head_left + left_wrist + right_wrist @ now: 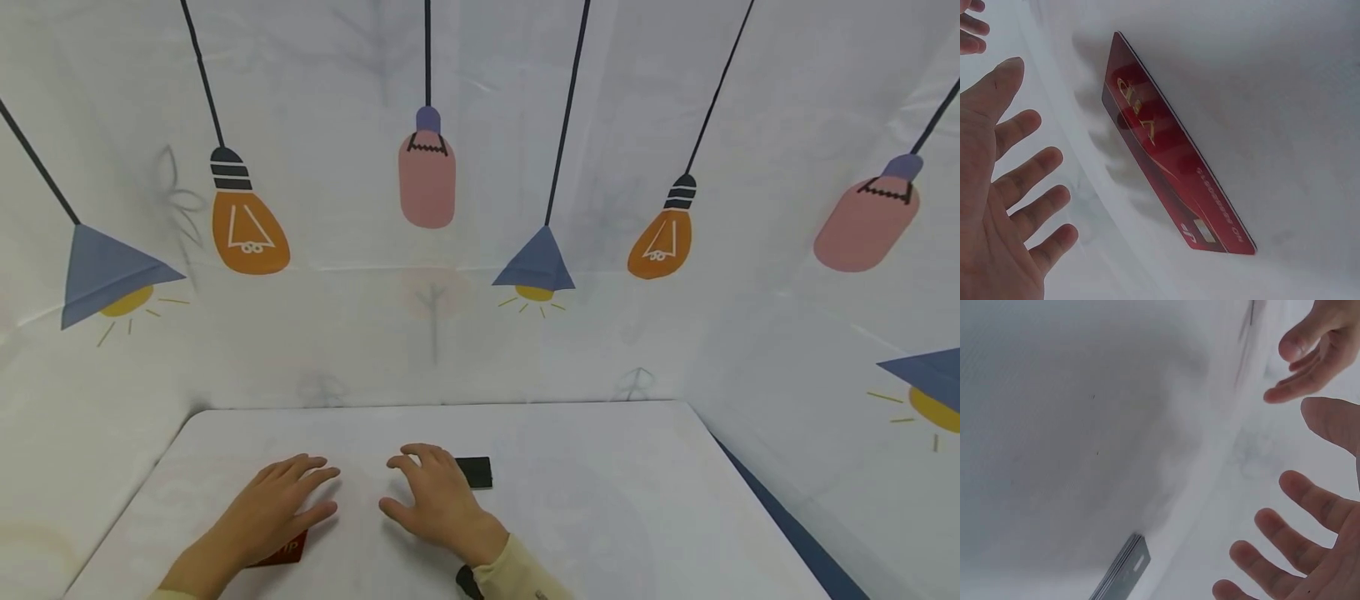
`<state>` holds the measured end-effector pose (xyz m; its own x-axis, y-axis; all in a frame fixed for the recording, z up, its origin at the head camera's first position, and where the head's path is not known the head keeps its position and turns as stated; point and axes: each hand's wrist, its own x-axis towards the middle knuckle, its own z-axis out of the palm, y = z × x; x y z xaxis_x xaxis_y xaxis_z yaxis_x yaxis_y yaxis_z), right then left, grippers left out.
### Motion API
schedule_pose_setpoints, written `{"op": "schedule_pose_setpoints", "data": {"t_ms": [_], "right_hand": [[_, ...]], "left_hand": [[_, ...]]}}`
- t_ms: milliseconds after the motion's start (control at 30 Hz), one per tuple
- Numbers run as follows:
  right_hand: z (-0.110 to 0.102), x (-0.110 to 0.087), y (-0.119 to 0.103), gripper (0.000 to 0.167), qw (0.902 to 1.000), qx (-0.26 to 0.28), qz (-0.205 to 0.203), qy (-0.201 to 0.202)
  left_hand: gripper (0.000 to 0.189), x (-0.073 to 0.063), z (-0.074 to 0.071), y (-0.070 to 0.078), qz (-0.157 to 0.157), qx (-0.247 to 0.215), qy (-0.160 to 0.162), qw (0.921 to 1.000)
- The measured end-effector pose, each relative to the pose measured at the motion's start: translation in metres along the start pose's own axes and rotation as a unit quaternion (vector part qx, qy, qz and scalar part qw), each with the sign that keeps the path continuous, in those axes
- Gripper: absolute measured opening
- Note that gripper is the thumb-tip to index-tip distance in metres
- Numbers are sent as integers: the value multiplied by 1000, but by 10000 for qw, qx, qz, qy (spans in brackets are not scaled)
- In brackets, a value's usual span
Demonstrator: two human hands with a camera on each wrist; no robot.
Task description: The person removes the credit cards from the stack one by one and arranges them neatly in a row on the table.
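My left hand (273, 510) hovers over the left part of the white table with its fingers spread and holds nothing. Partly hidden beneath it lies a red VIP card (292, 550); the left wrist view shows the card (1157, 153) flat and apart from the fingers. To the right, my right hand (442, 504) is also raised, fingers spread and loosely bent, with nothing in its grasp. Just beyond it sits a dark rectangular object (476, 472), partly covered by the hand. The right wrist view has a stack of thin grey cards (1124, 573) at the bottom.
A small black object (468, 581) pokes out from under the right sleeve at the near edge of the view. The white table (600, 500) meets a white curtain (337, 317) printed with hanging lamps behind and at both sides.
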<state>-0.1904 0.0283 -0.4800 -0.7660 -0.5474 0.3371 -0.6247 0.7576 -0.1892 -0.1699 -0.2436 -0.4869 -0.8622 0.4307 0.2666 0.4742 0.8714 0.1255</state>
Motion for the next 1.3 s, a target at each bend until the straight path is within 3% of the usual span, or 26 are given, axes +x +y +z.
{"op": "schedule_pose_setpoints", "data": {"t_ms": [133,367,800,1300], "right_hand": [[-2,-3,8,43,10000,16,83,15],[-5,-8,24,42,9993,123,348,47],[-10,-17,53,47,9970,238,729,-85],[-18,-30,84,58,9921,506,1078,-402]], "left_hand": [[46,7,1,4,50,-16,-96,9999],[44,18,7,11,308,-52,89,9995],[45,38,17,21,337,-220,-99,9991],[49,64,27,37,178,-577,-680,9959]]}}
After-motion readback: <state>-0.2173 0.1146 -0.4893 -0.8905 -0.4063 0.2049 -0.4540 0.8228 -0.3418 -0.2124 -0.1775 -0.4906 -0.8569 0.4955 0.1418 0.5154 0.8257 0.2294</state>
